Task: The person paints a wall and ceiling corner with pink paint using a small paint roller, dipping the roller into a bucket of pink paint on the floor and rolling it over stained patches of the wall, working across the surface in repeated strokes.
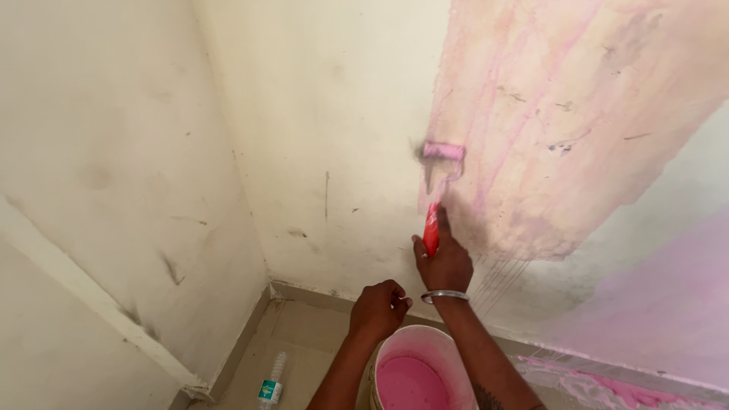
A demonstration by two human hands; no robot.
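Your right hand (444, 262) is closed in a full grip around the red handle of the paint roller (443, 152), with the fingers (422, 254) wrapped tight and no gap showing; a metal bangle (444, 295) sits on that wrist. The pink roller sleeve lies above your fingertips, pressed against the wall (334, 114) at the left edge of the pale pink painted patch (562, 114). Your left hand (377, 307) is curled into a loose fist below and to the left of the right hand, at the rim of the paint bucket (395, 345); whether it grips the rim or a bail cannot be determined from this view. The bucket holds pink paint and stands directly beneath both hands. Risk one: the coat above your fingers is thin and streaked, and runs already trail down the wall beside your right wrist, so an overloaded sleeve is likely to add drips. Risk two: pink paint already marks the floor (304, 342) to the right of the bucket; a tilt from the left hand may spill more. Risk three: a plastic bottle (271, 382) lies on the floor left of your left hand and may be splashed.
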